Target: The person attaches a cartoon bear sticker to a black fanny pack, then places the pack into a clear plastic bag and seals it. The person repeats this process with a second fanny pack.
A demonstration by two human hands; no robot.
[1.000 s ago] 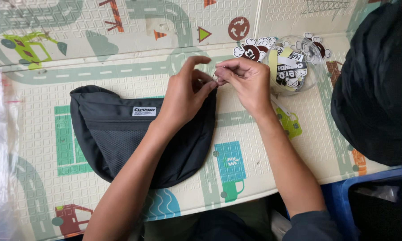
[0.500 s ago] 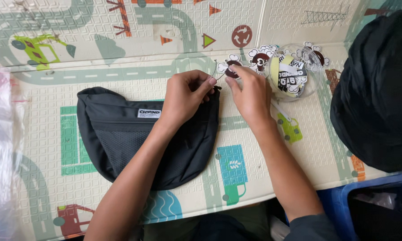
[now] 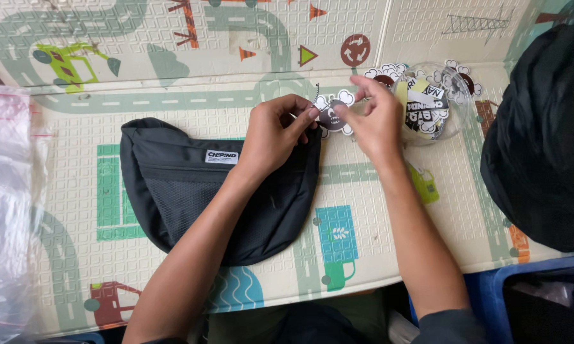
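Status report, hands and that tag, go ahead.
Left hand and right hand both pinching cloud-shaped tag. Dark bag flat under left wrist. Nothing blocking.

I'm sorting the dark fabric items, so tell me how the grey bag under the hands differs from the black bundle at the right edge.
The grey bag lies flat and fully in view; the black bundle is mounded and cut off by the frame. The grey bag shows a small white label and a mesh panel; the black bundle shows neither. The left hand rests over the bag; nothing touches the bundle. Both lie on the road-print play mat.

dark bag (image 3: pixel 191 191): part under forearm | black pile (image 3: pixel 542 140): cut off right
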